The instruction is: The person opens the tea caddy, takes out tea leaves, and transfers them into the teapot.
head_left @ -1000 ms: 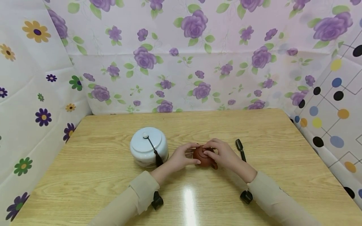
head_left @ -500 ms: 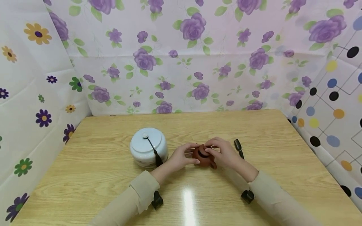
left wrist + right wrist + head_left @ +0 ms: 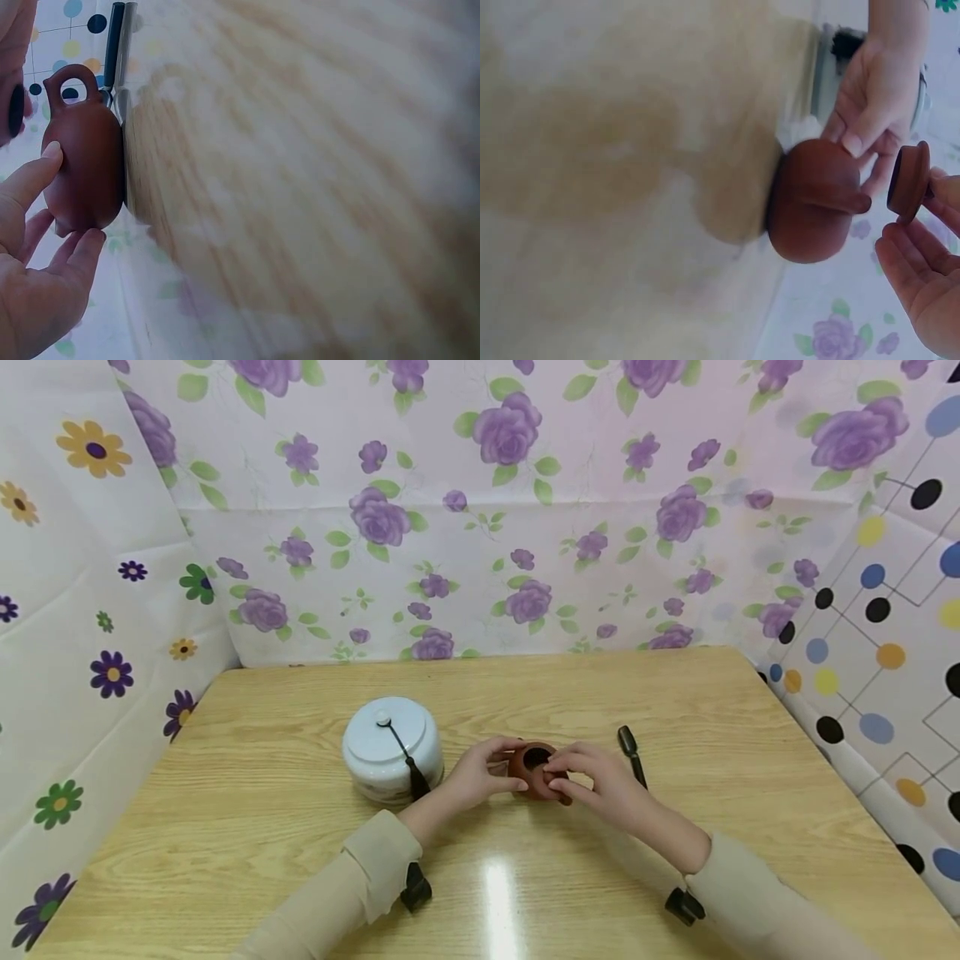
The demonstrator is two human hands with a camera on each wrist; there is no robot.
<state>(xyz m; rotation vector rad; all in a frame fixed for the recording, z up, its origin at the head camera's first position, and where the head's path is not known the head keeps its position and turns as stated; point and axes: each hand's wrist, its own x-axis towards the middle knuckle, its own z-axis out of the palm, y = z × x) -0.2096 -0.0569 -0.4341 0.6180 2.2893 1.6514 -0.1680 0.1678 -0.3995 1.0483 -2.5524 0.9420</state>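
A small reddish-brown clay teapot [image 3: 534,787] stands on the table, its dark round mouth uncovered. My left hand [image 3: 480,774] holds it from the left side, thumb in front and fingers behind. In the left wrist view, that thumb [image 3: 51,150] presses on the body near the top, opposite the looped handle [image 3: 75,75]. My right hand [image 3: 607,783] pinches the matching lid [image 3: 910,182] by its knob. The lid is off the pot, tilted on edge, a short gap from the body in the right wrist view. Overlapping fingers partly cover it in the head view.
Left of the pot sits a white lidded porcelain jar [image 3: 386,752] with a black tassel [image 3: 417,781] hanging down its front. A dark scoop-like tool [image 3: 628,745] lies to the right, partly behind the right forearm. Patterned cloth walls [image 3: 450,527] border the wooden table [image 3: 300,710].
My right hand has lifted the lid off the teapot and drawn it toward me and slightly right, exposing the mouth. My left hand keeps its hold on the pot.
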